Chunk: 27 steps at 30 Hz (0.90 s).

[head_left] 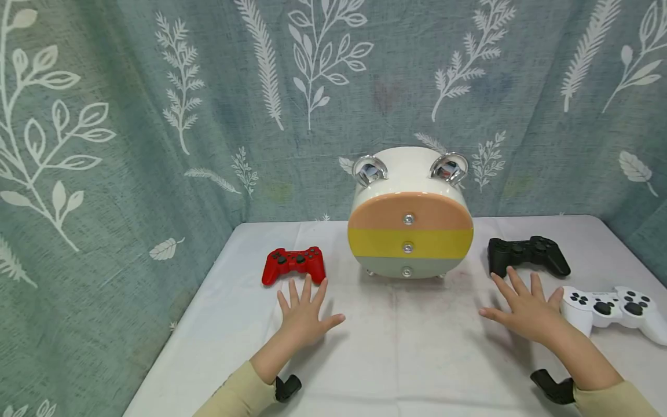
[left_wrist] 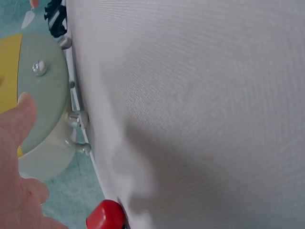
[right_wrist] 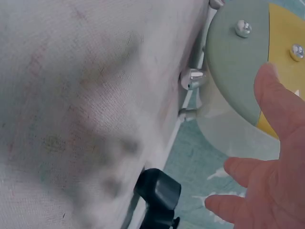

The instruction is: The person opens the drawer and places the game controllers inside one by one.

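My left hand (head_left: 302, 318), fingers spread, hovers over the white table just in front of a red game controller (head_left: 294, 263). The right hand (head_left: 528, 310) is spread too, between a black game controller (head_left: 528, 255) behind it and a white game controller (head_left: 615, 307) at its right. Neither hand holds anything. Between and behind them stands a round white drawer box (head_left: 411, 168) shaped like an alarm clock, with orange, yellow and grey-green drawer fronts (head_left: 410, 243), each with a clear knob. Two chrome bells (head_left: 449, 168) top it. In the right wrist view, my thumb overlaps the box's yellow drawer front (right_wrist: 286, 47).
A white cloth covers the table (head_left: 396, 359). Behind and at both sides hangs a blue-green curtain (head_left: 219, 116) with white leaf prints, close behind the box. Black wrist straps (head_left: 288, 388) sit by both beige sleeves.
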Motion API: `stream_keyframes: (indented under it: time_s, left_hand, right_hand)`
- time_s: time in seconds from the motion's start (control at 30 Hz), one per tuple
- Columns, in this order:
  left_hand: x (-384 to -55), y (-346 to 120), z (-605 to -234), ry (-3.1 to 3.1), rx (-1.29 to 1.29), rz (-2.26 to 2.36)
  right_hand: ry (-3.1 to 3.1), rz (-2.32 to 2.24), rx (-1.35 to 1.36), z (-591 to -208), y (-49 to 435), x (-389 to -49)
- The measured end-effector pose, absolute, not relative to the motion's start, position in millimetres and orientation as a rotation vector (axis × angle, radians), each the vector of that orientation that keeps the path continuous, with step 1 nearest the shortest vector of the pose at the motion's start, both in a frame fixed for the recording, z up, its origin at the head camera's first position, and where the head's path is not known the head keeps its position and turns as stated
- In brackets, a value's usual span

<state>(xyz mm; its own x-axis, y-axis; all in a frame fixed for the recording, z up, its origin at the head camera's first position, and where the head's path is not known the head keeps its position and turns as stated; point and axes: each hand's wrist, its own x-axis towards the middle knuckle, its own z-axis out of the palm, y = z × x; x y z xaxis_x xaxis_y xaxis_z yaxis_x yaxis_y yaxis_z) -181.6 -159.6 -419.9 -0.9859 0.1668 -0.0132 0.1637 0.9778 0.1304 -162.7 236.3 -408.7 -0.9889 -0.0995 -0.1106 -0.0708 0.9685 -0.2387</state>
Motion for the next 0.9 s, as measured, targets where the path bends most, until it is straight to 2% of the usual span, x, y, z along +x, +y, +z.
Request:
stream_keyframes:
  time_s: [0.5, 0.9]
  left_hand:
    - [-182, -164, -409, 3.188, 0.315, 0.307]
    - [-201, -157, -360, 3.236, 0.633, 0.528]
  right_hand:
    - [3.202, -0.423, -0.432, -405, 229, -169]
    - [3.142, -0.738, -0.501, -402, 218, -175]
